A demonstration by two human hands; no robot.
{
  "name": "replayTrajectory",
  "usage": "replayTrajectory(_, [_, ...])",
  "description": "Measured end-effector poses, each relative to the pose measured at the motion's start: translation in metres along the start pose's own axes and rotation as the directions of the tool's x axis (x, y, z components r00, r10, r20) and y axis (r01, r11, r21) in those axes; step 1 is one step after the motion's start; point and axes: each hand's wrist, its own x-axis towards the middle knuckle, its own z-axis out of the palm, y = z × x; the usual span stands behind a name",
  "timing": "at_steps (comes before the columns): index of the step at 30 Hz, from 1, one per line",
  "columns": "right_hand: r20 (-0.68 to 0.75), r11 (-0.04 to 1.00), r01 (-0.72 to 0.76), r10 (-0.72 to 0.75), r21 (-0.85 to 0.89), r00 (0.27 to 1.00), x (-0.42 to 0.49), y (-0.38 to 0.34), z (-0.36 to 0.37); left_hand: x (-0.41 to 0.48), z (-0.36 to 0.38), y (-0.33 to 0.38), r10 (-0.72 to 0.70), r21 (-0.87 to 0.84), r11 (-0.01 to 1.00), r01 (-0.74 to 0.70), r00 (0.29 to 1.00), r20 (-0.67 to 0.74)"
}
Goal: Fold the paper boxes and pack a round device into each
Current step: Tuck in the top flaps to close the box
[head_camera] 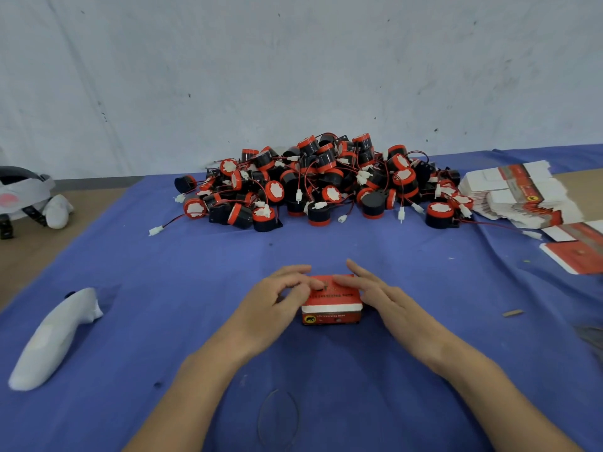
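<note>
Left hand (277,298): 6 o'clock, fingers bent over the left top edge of the box (332,309), holding it.
Right hand (385,298): 6 o'clock, fingers straight, pressed flat on the box top.
Box: folded, on the surface (359,386) between both hands.
Writing: the top face seems to read "reversing horn", blurred; the front has a yellow round logo with a black animal.
Risk: the top flap likely springs up if pressure lifts before it is tucked.
Devices (319,181): heaped at 12 o'clock.
Flat boxes (522,194): stacked at 2 o'clock.

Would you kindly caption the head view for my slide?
The left hand grips and right hand touches a red paper box before a pile of round devices.
</note>
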Motion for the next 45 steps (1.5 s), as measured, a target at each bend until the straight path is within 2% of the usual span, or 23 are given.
replayTrajectory(3, [0.015,0.994,0.047,-0.045,-0.104,0.999,-0.004,0.001,0.001,-0.006,-0.002,-0.002,0.079,0.179,0.980,-0.088,0.995,0.059])
replayTrajectory(8, [0.014,0.967,0.104,-0.104,-0.234,0.995,-0.006,-0.004,0.000,-0.007,0.002,-0.005,0.145,0.288,0.947,-0.145,0.989,0.022])
replayTrajectory(13, [-0.062,0.980,0.098,-0.110,-0.173,0.992,0.000,-0.006,0.003,-0.003,0.004,0.003,0.206,0.318,0.931,-0.181,0.977,-0.047])
replayTrajectory(18, [0.011,0.967,0.140,-0.141,-0.212,0.990,-0.003,-0.003,0.002,-0.004,0.006,-0.004,0.187,0.252,0.951,-0.178,0.982,-0.010])
replayTrajectory(23, [0.068,0.956,0.125,-0.110,-0.267,0.992,-0.007,-0.002,0.000,-0.012,0.005,-0.010,0.200,0.411,0.887,-0.209,0.978,0.066])
replayTrajectory(28, [0.101,0.801,0.152,-0.114,-0.579,0.988,-0.010,-0.006,-0.006,-0.016,0.004,-0.008,0.263,0.560,0.787,-0.258,0.962,0.074])
replayTrajectory(33, [0.144,0.704,0.201,-0.141,-0.682,0.980,-0.009,-0.008,-0.010,-0.014,0.006,-0.008,0.321,0.598,0.750,-0.282,0.946,0.044])
replayTrajectory(35, [0.140,0.709,0.210,-0.156,-0.673,0.978,-0.007,-0.005,-0.009,-0.014,0.007,-0.009,0.321,0.602,0.748,-0.281,0.946,0.043])
replayTrajectory(39, [0.026,0.825,0.199,-0.219,-0.529,0.975,-0.007,0.002,-0.007,-0.015,0.009,-0.009,0.304,0.595,0.756,-0.271,0.952,0.048])
replayTrajectory(43, [-0.070,0.802,0.273,-0.363,-0.531,0.929,-0.013,0.005,-0.008,-0.015,0.010,-0.007,0.314,0.542,0.791,-0.284,0.948,0.039])
replayTrajectory(45, [-0.094,0.800,0.281,-0.385,-0.530,0.918,-0.015,0.007,-0.006,-0.014,0.010,-0.006,0.305,0.511,0.812,-0.283,0.951,0.041])
